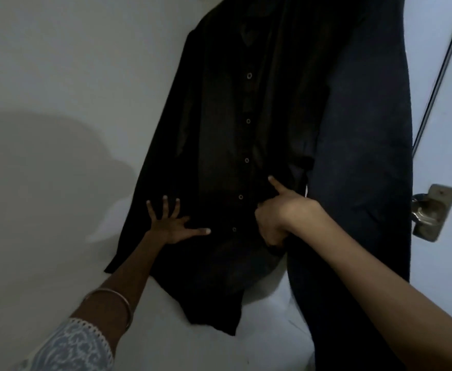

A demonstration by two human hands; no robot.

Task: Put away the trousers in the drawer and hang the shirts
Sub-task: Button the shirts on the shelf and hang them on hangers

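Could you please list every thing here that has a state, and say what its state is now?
black shirt: hangs, front looks buttoned.
dark blue garment: hangs beside the shirt, on its right.
left hand: fingers spread, presses flat on the shirt.
right hand: grips a fold of the shirt, index finger straight.
metal latch: at the right edge; locked or not, cannot tell.

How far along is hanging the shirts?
Done: the black shirt already hangs against the wall, a dark blue garment beside it. In hand: the left hand presses it flat while the right hand grips its front. Left: anything else is out of view.
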